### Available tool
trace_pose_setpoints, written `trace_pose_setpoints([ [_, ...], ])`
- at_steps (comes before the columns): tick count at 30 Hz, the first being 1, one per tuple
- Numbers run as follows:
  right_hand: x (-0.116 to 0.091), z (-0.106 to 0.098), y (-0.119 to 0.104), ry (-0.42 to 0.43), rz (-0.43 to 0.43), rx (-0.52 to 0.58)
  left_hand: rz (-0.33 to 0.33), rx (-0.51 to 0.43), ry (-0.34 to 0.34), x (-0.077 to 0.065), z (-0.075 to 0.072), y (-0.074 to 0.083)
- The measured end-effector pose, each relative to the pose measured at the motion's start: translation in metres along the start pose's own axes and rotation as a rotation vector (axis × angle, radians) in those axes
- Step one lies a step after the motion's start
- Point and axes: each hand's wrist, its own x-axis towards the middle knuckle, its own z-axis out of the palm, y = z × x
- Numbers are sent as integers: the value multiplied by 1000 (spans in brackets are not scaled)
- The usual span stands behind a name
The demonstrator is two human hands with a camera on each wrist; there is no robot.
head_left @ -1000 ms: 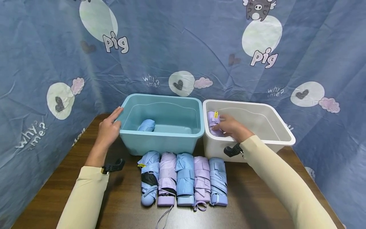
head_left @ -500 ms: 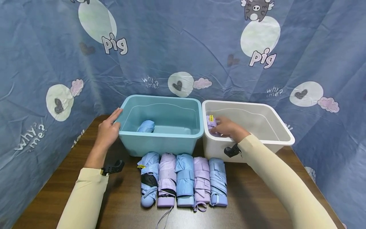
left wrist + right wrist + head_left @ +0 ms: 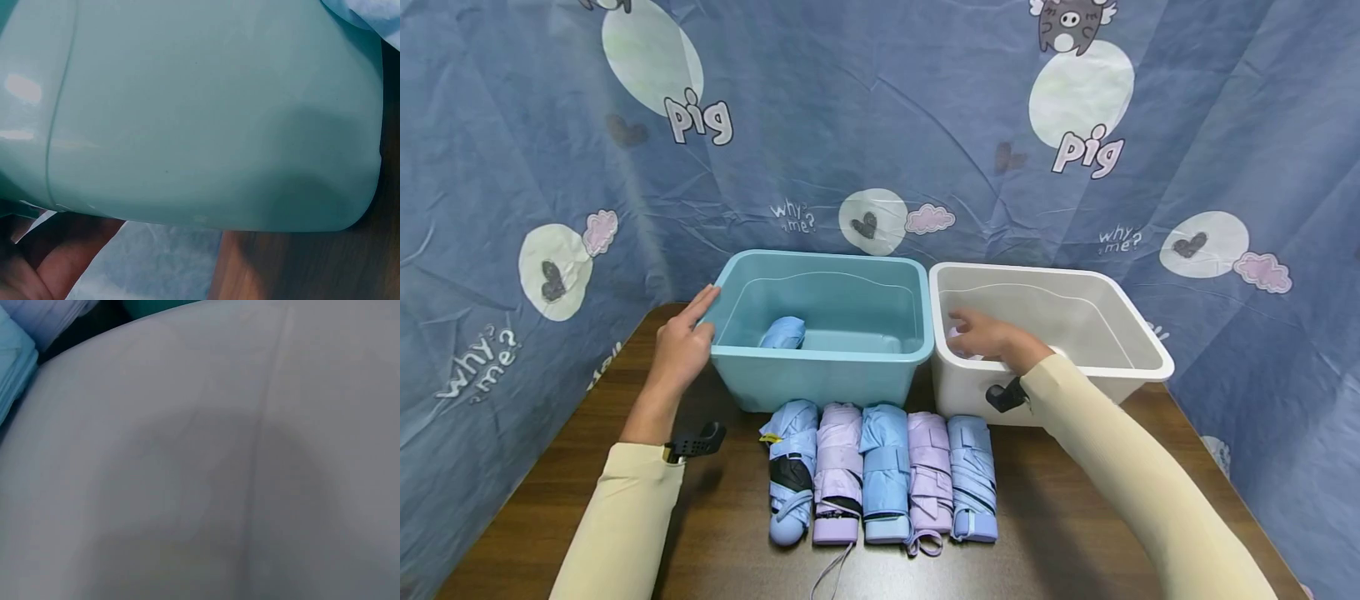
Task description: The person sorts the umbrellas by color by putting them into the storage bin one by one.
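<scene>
My left hand (image 3: 681, 346) rests at the left rim of a teal plastic bin (image 3: 816, 379), its fingers straight along the outside; part of it shows below the bin wall in the left wrist view. Over the left end of a white bin (image 3: 1060, 283), my right hand (image 3: 988, 336) reaches in with fingers extended and apart. Just beneath these fingers a sliver of a lavender folded umbrella (image 3: 956, 332) shows, the rest hidden by the hand and bin wall. The right wrist view has only the white bin's outer wall (image 3: 187, 456) and umbrella edges.
Several folded umbrellas, light blue (image 3: 886, 471) and lavender (image 3: 930, 467) alternating, lie side by side before the bins on the brown wooden table (image 3: 715, 517). One blue umbrella (image 3: 784, 332) is inside the teal bin. A blue printed cloth (image 3: 820, 108) hangs behind.
The lavender umbrella has sunk lower into the white bin, and its yellow tag has gone out of sight. My right hand has shifted slightly left with its fingers spreading; the left hand stays put.
</scene>
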Motion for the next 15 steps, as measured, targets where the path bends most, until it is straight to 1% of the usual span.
trace_pose_setpoints([
  [5, -4, -1, -4, 30, 45, 33, -5, 1, -5, 0, -2, 0],
  [10, -6, 0, -9, 90, 16, 63, -5, -3, -15, 0, -3, 0],
  [15, -9, -3, -11, 154, -16, 91, -1, 1, -20, 2, -1, 0],
])
